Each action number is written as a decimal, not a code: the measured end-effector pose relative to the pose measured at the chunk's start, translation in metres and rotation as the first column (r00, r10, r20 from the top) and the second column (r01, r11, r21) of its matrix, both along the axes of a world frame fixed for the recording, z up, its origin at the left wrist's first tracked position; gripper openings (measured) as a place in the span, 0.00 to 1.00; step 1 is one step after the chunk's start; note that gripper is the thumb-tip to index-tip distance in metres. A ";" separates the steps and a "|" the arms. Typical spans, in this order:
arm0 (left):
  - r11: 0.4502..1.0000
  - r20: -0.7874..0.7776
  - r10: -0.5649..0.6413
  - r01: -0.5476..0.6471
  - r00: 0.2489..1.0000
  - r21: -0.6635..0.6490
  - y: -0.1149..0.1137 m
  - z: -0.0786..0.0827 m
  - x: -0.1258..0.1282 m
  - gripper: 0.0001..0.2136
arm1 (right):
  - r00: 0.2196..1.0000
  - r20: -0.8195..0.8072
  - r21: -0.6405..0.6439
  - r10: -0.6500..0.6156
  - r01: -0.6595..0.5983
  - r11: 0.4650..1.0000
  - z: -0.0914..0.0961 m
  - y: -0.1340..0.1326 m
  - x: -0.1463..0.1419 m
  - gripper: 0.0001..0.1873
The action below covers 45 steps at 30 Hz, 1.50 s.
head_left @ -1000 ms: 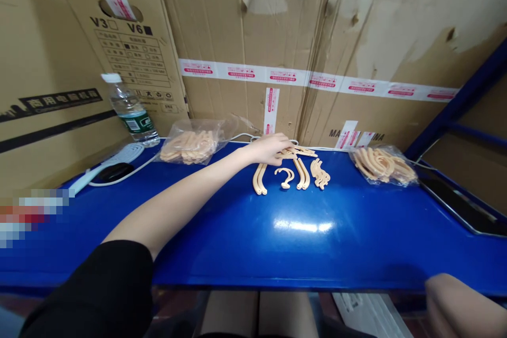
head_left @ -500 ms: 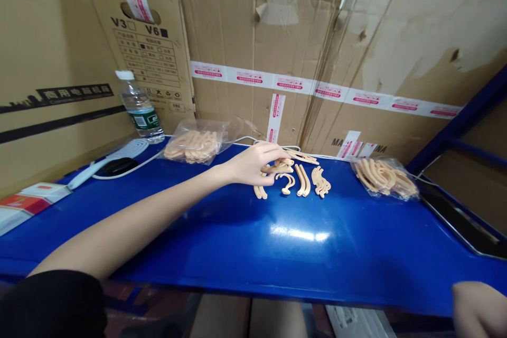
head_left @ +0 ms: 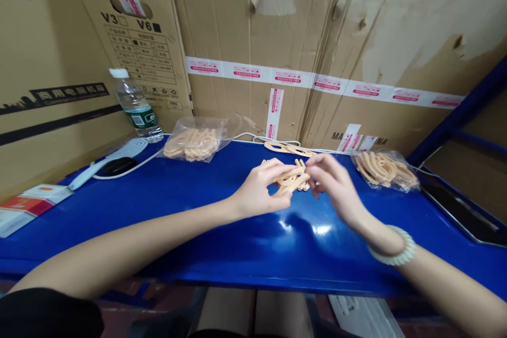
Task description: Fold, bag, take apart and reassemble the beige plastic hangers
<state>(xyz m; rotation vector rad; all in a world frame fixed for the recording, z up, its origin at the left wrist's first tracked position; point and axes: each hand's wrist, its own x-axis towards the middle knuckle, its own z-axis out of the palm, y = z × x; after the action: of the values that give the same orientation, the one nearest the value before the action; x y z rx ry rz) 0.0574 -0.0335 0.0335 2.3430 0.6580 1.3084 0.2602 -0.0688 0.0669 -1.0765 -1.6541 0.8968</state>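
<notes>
My left hand (head_left: pixel 263 190) is closed on a beige, looped piece (head_left: pixel 291 180), held between thumb and fingers just above the blue table (head_left: pixel 190 237). Whether this is one part or several stacked together, I cannot tell. Close by on the right is my right hand (head_left: pixel 332 185), its fingers bent toward the piece's far end. Blur and overlap hide whether those fingers grip it. Behind the hands, loose beige strips (head_left: pixel 300 162) lie mostly covered. Farther back rests a flat beige piece with oval openings (head_left: pixel 289 149).
Clear bags of beige pieces lie at left (head_left: pixel 194 142) and right (head_left: pixel 384 170). A water bottle (head_left: pixel 137 108), a black mouse (head_left: pixel 119 166) and a red-white box (head_left: pixel 29 206) are on the left. A dark tablet-like slab (head_left: pixel 463 214) lies at right. Cardboard (head_left: pixel 245 21) stands behind.
My right hand has come up from the lower right to beside the left one. My left hand has drawn slightly nearer and right with the beige piece. The view has shifted a little.
</notes>
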 end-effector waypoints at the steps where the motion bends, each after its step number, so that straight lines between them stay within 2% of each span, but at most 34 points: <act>1: 0.998 0.021 0.035 -0.033 0.999 -0.050 -0.004 -0.002 0.001 0.22 | 1.000 -0.006 -0.042 0.023 -0.023 0.999 -0.007 0.001 -0.006 0.20; 4: 0.980 0.057 0.051 -0.039 0.997 -0.193 -0.011 -0.010 -0.001 0.21 | 0.996 -0.021 -0.119 0.082 -0.084 0.989 -0.030 0.006 -0.019 0.25; 6: 0.953 0.070 0.010 0.012 0.997 -0.302 -0.015 -0.016 -0.006 0.20 | 0.996 -0.016 -0.098 0.083 -0.084 0.992 -0.039 0.006 -0.022 0.26; 9: 0.873 0.092 -0.011 0.054 0.996 -0.484 -0.015 -0.022 -0.014 0.15 | 0.993 -0.006 -0.141 0.119 -0.119 0.983 -0.041 0.001 -0.016 0.25; 12: 0.813 0.128 0.009 0.067 0.992 -0.578 -0.012 -0.024 -0.020 0.13 | 0.990 -0.067 -0.236 0.124 -0.136 0.962 -0.035 -0.005 -0.008 0.23; 16: 0.784 0.259 0.068 0.109 0.964 -0.611 -0.010 -0.022 -0.021 0.13 | 0.988 -0.134 -0.265 0.073 -0.107 0.958 -0.023 -0.005 0.000 0.22; 21: 0.802 0.378 0.183 0.084 0.908 -0.591 -0.011 -0.020 -0.021 0.14 | 0.987 -0.011 -0.390 0.163 -0.154 0.908 -0.014 0.004 0.015 0.21; 23: 0.812 0.432 0.210 0.090 0.877 -0.577 -0.010 -0.021 -0.022 0.14 | 0.988 0.036 -0.353 0.147 -0.125 0.927 -0.016 0.009 0.022 0.21; 26: 0.816 0.473 0.236 0.091 0.849 -0.571 -0.008 -0.021 -0.022 0.14 | 0.996 0.085 -0.258 0.040 -0.017 0.966 -0.022 0.014 0.028 0.21; 29: 0.809 0.439 0.232 0.078 0.868 -0.582 -0.009 -0.021 -0.021 0.14 | 1.000 0.016 -0.248 -0.017 0.021 0.968 -0.027 0.017 0.030 0.22; 33: 0.793 0.365 0.181 0.084 0.913 -0.603 -0.015 -0.023 -0.018 0.14 | 0.971 -0.237 -0.331 0.004 -0.085 0.940 -0.029 0.018 0.027 0.22; 35: 0.777 0.336 0.147 0.102 0.930 -0.621 -0.019 -0.025 -0.015 0.14 | 0.951 -0.308 -0.390 0.008 -0.134 0.911 -0.030 0.019 0.026 0.22; 38: 0.764 0.272 0.069 0.124 0.960 -0.633 -0.024 -0.027 -0.013 0.12 | 0.950 -0.305 -0.411 0.063 -0.191 0.891 -0.032 0.020 0.025 0.22; 42: 0.781 0.195 -0.103 0.200 0.975 -0.592 -0.027 -0.027 -0.013 0.10 | 0.947 -0.306 -0.369 0.102 -0.217 0.904 -0.035 0.018 0.022 0.18; 45: 0.704 0.204 -0.194 0.281 0.960 -0.653 -0.026 -0.027 -0.013 0.11 | 0.935 -0.339 -0.327 0.102 -0.219 0.919 -0.036 0.014 0.017 0.18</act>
<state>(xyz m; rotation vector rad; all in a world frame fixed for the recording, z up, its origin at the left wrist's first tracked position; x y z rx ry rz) 0.0443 -0.0598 0.0069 1.6600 0.6287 0.8737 0.2771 -0.0545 0.0304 -0.9781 -1.3513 1.4486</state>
